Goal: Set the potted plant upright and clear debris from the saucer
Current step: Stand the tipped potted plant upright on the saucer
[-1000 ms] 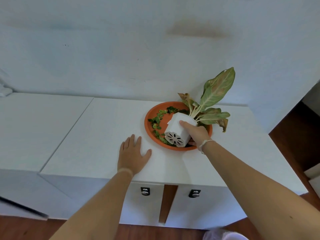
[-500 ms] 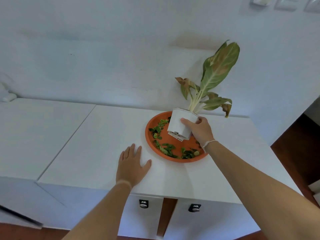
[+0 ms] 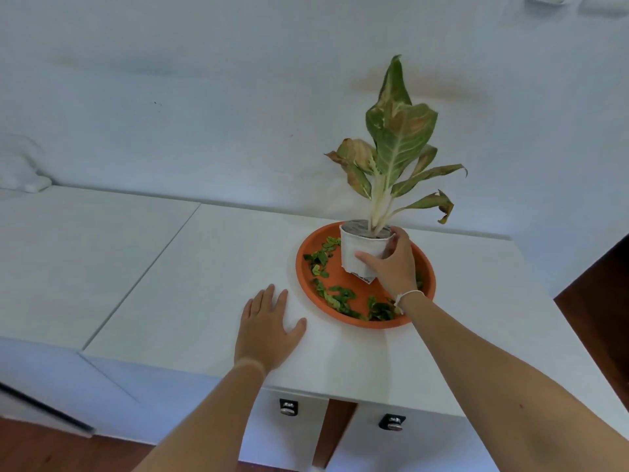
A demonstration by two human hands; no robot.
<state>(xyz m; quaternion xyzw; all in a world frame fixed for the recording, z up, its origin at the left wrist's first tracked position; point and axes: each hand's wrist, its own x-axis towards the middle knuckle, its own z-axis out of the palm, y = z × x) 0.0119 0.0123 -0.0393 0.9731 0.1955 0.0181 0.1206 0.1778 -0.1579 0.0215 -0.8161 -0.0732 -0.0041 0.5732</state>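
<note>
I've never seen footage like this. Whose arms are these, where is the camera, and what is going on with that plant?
There is no machine here: a person wears a camera on the head, looking down at their own arms. The left hand lies flat and open on the white cabinet top. The right hand grips a small white pot holding a leafy plant, which stands roughly upright in an orange saucer. Small green leaf scraps are scattered in the saucer around the pot. Below the cabinet top's front edge, two small dark knobs show.
</note>
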